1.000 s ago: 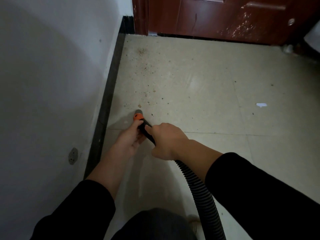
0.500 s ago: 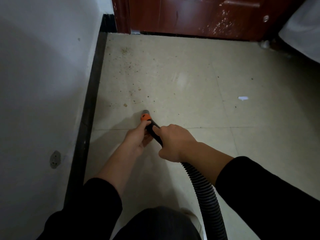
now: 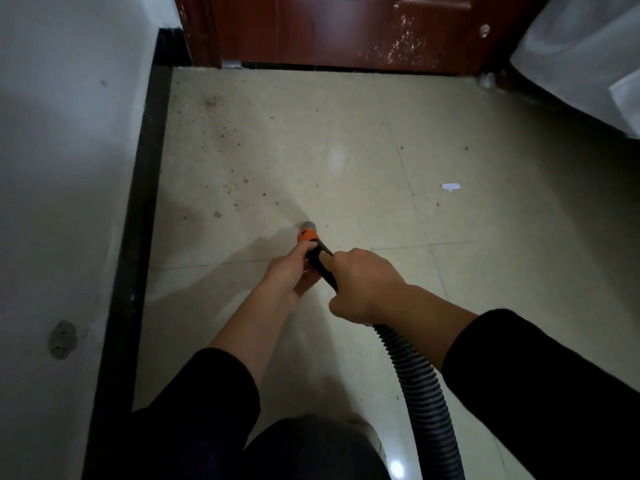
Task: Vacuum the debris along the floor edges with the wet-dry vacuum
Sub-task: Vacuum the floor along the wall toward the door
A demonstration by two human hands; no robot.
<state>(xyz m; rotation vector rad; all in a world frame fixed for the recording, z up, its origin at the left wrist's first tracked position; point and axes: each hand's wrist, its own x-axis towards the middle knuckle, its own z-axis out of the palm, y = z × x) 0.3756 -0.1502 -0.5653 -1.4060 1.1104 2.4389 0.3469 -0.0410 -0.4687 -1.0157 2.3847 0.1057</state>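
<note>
A black ribbed vacuum hose (image 3: 420,382) runs up from the lower right to an orange-collared grey nozzle (image 3: 308,231) that touches the beige tiled floor. My left hand (image 3: 289,270) grips the hose just behind the orange collar. My right hand (image 3: 360,282) grips it a little further back. Brown crumbs of debris (image 3: 239,199) lie scattered on the tiles to the left of and beyond the nozzle, thinning out toward the door corner. One larger crumb (image 3: 217,214) sits near the wall.
A black baseboard (image 3: 142,216) runs along the white wall (image 3: 62,168) on the left. A dark red door (image 3: 346,29) closes the far end. White fabric (image 3: 588,57) hangs at the upper right. A white paper scrap (image 3: 451,186) lies on the tiles to the right.
The nozzle and both hands have moved rightward, away from the baseboard. The larger crumb that was just ahead of the nozzle now lies well to its left.
</note>
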